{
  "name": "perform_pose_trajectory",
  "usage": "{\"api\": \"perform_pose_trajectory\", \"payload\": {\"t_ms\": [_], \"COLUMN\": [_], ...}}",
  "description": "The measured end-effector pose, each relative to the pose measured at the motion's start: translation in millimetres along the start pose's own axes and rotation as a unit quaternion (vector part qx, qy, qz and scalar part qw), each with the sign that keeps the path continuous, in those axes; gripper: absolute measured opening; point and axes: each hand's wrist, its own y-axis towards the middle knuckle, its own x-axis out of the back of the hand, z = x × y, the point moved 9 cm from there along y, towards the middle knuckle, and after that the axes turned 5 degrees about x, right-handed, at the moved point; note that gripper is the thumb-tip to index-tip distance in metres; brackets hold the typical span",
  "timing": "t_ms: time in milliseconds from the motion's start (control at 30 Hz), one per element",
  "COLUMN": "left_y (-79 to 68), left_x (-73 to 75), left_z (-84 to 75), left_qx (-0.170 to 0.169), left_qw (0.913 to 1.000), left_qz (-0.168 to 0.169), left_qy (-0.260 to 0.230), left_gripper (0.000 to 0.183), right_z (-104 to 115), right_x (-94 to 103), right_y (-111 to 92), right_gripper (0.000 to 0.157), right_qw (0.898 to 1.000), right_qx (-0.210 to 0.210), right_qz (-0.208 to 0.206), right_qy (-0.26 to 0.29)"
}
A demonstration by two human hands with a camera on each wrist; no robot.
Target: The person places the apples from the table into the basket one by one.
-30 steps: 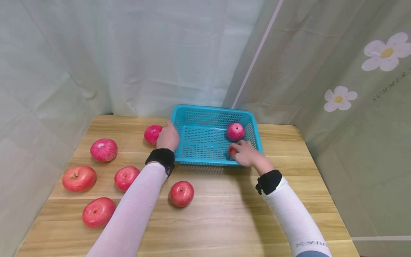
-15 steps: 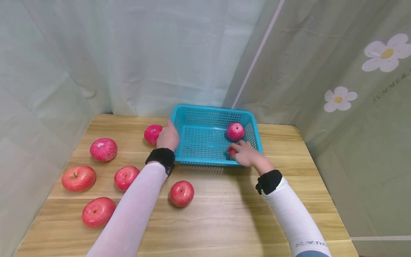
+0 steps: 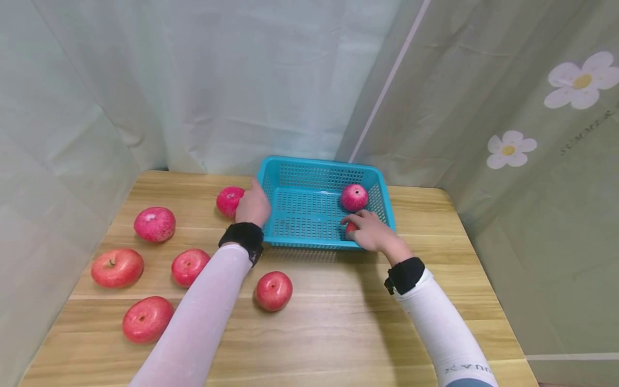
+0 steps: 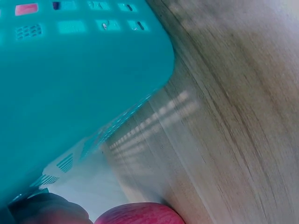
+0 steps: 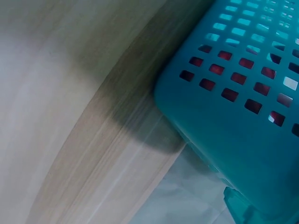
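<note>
A blue-green plastic basket (image 3: 309, 243) with perforated walls stands at the back of the table. My left hand (image 3: 253, 207) grips its left rim; in the left wrist view fingers (image 4: 49, 210) show beside the basket wall (image 4: 84, 93). Just left of that hand lies a pink-red apple (image 3: 229, 201), partly covered by it. Inside the basket's front right corner, my right hand (image 3: 372, 230) holds a red apple (image 3: 351, 228), mostly hidden under the fingers. A striped pink apple (image 3: 354, 197) rests behind it in the basket. The right wrist view shows red through the basket's holes.
Several apples lie on the wooden table (image 3: 338, 328): one apple (image 3: 273, 291) in front of the basket, others such as a stemmed apple (image 3: 117, 267) and a pink apple (image 3: 155, 224) to the left. Curtains (image 3: 271, 80) hang behind and along both sides.
</note>
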Motion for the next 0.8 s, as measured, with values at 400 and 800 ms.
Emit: {"api": "perform_pose_trajectory", "payload": {"t_ms": [400,800], "left_y": [-0.1,-0.7], "left_x": [-1.0,0.3], "left_z": [0.6,-1.7], "left_qx": [-0.004,-0.015], "left_qw": [0.9998,0.9996], "left_qz": [0.012,0.010], "left_qy": [-0.018,-0.022], "left_gripper": [0.080,0.078], "right_z": [1.0,0.8], "right_x": [5.7,8.0], "right_y": [-0.9,-2.6], "right_gripper": [0.049,0.050], "right_qw": [0.999,0.998], "right_qx": [0.018,0.028], "right_qz": [-0.045,-0.061], "right_qy": [0.013,0.022]}}
